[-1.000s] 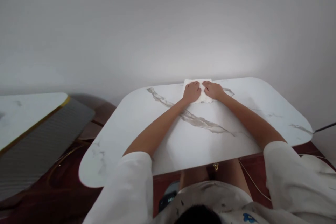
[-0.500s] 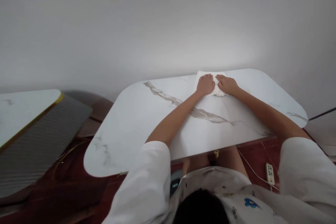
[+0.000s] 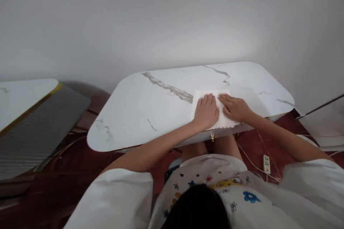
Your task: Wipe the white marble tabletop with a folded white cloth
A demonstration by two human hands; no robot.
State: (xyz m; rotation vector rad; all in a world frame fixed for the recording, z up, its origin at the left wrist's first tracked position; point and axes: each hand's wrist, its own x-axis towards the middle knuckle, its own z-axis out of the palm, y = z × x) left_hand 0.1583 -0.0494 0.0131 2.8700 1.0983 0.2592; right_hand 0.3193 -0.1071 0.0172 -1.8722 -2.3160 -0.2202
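Note:
A white cloth with a wavy lower edge lies spread at the front edge of a white marble-patterned tabletop. My left hand rests flat on its left half, fingers stretched forward and slightly apart. On the right half lies my right hand, fingers extended and pointing left toward the other hand. Both palms press the cloth down against the table; neither grips it. The cloth's parts beneath the hands are hidden.
A grey wall runs along the table's back edge. To the left stands another marble-topped piece with a gold edge and ribbed side. A gold knob sits below the table's front. A power strip with cords lies on the red floor.
Both hands have slid the cloth from the table's back edge toward me, to the front edge. The view has shifted slightly as well.

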